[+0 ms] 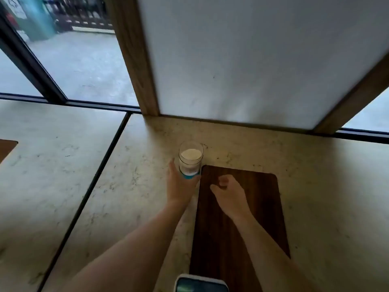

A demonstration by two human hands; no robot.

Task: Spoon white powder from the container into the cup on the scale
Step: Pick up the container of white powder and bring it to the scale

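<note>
A clear open container (190,160) with a blue base holds white powder and stands on the pale stone counter (130,165), just off the top left corner of a dark wooden board (237,218). My left hand (179,184) is wrapped around the container's lower part. My right hand (228,192) hovers over the board to the right of it, fingers loosely curled with nothing in them that I can see. No cup, scale or spoon is in view.
A phone (201,284) lies at the bottom edge, at the board's near end. A white panel in a wooden frame (242,60) rises behind the counter. A dark seam (101,169) splits the counter on the left. Windows lie behind.
</note>
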